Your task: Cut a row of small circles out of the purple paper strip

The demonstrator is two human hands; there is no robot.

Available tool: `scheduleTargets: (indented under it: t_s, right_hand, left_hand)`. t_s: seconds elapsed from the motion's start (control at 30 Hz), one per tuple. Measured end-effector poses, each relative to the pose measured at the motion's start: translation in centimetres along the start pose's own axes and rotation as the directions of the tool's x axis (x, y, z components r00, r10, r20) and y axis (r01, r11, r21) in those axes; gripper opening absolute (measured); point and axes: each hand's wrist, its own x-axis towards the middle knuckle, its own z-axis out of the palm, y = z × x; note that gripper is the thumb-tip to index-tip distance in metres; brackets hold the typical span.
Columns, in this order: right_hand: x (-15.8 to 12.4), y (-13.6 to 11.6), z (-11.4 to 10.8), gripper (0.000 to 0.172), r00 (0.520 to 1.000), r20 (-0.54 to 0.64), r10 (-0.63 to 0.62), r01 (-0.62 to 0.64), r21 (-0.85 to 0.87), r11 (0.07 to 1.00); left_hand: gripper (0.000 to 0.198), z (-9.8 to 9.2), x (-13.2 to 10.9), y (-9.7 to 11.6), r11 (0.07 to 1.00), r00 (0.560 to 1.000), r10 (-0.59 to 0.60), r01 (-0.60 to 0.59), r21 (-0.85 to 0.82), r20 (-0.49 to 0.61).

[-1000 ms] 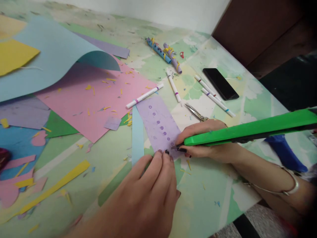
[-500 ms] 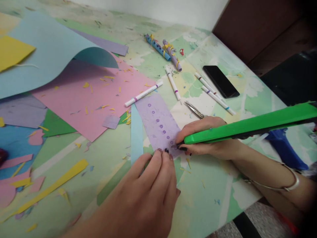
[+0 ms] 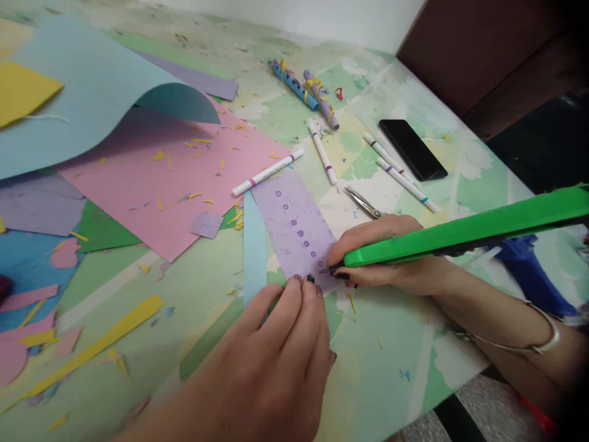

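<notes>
A purple paper strip (image 3: pixel 294 227) with a row of darker purple dots lies on the table. My left hand (image 3: pixel 276 356) rests on its near end, fingertips flat and pressing it down. My right hand (image 3: pixel 381 258) is closed round a long green tool (image 3: pixel 460 236) whose dark tip touches the strip at the near end of the dot row. A light blue strip (image 3: pixel 254 245) lies alongside the purple one on the left.
Small scissors (image 3: pixel 363 205) lie just beyond my right hand. White markers (image 3: pixel 267 174), (image 3: pixel 322 152), (image 3: pixel 405 181), a black phone (image 3: pixel 411 149) and two decorated paper rolls (image 3: pixel 308 95) lie farther back. Pink (image 3: pixel 170 184) and light blue (image 3: pixel 92 98) sheets, a yellow strip (image 3: pixel 96 347) and scraps cover the left.
Hardly anything: the view has drifted slightly, and both hands stay at the near end of the purple strip with the tool tip on the paper.
</notes>
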Motion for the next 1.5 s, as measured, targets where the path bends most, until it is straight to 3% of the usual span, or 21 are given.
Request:
scheduleTargets:
  t_s: [0.33, 0.83, 1.5]
  right_hand:
    - [-0.06, 0.06, 0.04, 0.014, 1.000, -0.009, 0.006, -0.006, 0.027, 1.000]
    - [-0.14, -0.76, 0.27, 0.010, 0.998, -0.022, -0.066, 0.063, -0.110, 0.992]
    - [-0.09, -0.83, 0.13, 0.012, 0.999, -0.013, -0.031, 0.030, -0.086, 0.996]
  left_hand:
    - [0.032, 0.08, 0.01, 0.00, 1.000, 1.000, 0.003, -0.003, -0.013, -0.001]
    - [0.033, 0.14, -0.06, 0.09, 1.000, 1.000, -0.001, 0.001, -0.012, 0.002]
    - [0.034, 0.03, -0.11, -0.04, 1.000, 0.999, -0.025, 0.026, -0.007, 0.022]
